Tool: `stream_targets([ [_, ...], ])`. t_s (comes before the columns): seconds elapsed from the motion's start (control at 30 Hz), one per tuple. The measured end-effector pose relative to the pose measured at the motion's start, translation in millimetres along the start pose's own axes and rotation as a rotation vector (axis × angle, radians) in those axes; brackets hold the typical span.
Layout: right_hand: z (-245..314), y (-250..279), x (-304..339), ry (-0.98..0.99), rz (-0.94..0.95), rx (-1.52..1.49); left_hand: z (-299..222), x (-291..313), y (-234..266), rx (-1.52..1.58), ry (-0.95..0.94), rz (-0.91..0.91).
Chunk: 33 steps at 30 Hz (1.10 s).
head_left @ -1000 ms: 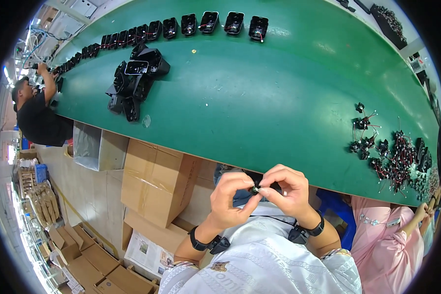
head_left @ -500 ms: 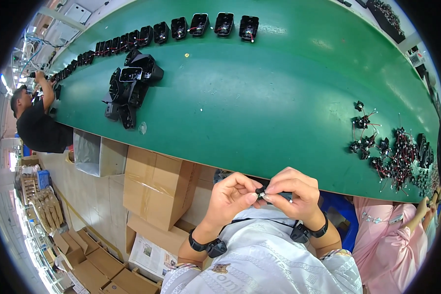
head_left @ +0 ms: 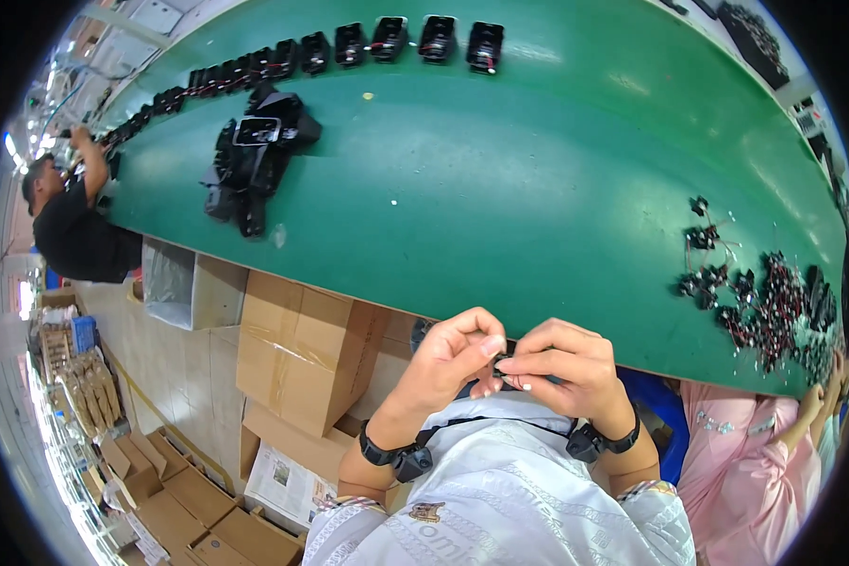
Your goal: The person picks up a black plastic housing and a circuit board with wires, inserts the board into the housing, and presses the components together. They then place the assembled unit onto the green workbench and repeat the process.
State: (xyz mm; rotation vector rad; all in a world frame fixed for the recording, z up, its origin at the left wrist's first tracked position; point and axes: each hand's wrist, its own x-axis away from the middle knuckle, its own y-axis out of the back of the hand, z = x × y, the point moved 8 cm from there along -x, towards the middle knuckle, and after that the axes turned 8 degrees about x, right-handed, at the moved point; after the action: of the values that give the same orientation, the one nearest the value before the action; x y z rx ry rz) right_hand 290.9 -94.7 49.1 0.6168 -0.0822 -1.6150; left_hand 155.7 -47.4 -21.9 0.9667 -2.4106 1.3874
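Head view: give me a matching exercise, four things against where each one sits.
Things:
1. small dark part
2. heap of black housings
3. pile of small wired parts
4. cardboard box

Places:
A. far right on the green table
B. under the table's near edge, on the floor
C. pinched between the fingers of the left hand and right hand
D. left part of the table top

Pairs: 1-C, 2-D, 3-A, 4-B
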Motion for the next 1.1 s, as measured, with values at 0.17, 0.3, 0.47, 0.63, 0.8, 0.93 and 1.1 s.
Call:
stream_targets([
  [0.17, 2, 12, -4, -0.059, -0.086, 0.105, -32, -4, 4, -0.337, -0.148, -0.009],
  [0.3, -13, 39, -1, -0.194, -0.195, 0.192, -212, 38, 27, -1.580, -1.308, -0.677],
  [0.47, -25, 30, 4, -0.206, -0.179, 0.167, -377, 24, 173, -1.843, -0.702, -0.982],
  [0.63, -41, 28, 8, -0.219, -0.198, 0.075, -371, -12, 224, -1.701, -0.359, -0.751],
  [0.8, -45, 20, 0, -0.267, -0.106, 0.121, -358, -19, 205, -1.578, -0.386, -0.615],
  [0.93, -49, 19, -4, -0.255, -0.099, 0.155, -334, -35, 168, -1.578, -0.419, -0.570],
  [1.1, -45, 16, -5, -0.257, -0.099, 0.176, -306, -40, 149, -1.575, -0.450, -0.618],
])
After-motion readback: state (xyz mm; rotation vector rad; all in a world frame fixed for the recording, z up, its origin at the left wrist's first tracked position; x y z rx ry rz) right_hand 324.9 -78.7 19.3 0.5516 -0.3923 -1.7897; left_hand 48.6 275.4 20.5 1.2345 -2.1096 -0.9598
